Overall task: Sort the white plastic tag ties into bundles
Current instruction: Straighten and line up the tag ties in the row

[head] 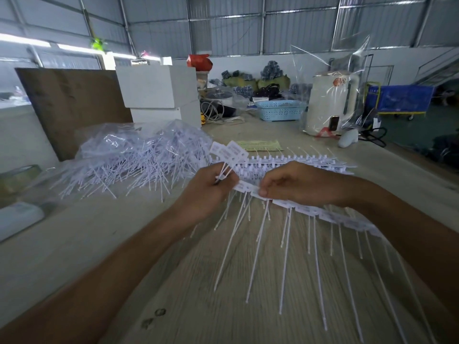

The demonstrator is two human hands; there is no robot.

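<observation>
My left hand [207,192] grips a small bundle of white tag ties [228,153] by their stems, the flat tag heads fanning up above my fingers. My right hand [295,183] pinches the head end of a joined strip of tag ties [320,214] that runs down to the right, its long thin tails hanging toward me over the wooden table [119,234]. Behind my hands lies a stack of more joined strips [293,161]. A big heap of loose tag ties [139,160], partly under clear plastic, sits to the left.
At the back stand white boxes [156,90], a brown board [69,105], a blue basket [280,110] and a white kettle [330,103] in clear wrap. A green paper slip [259,145] lies beyond the strips. A white object [17,217] lies at the left edge.
</observation>
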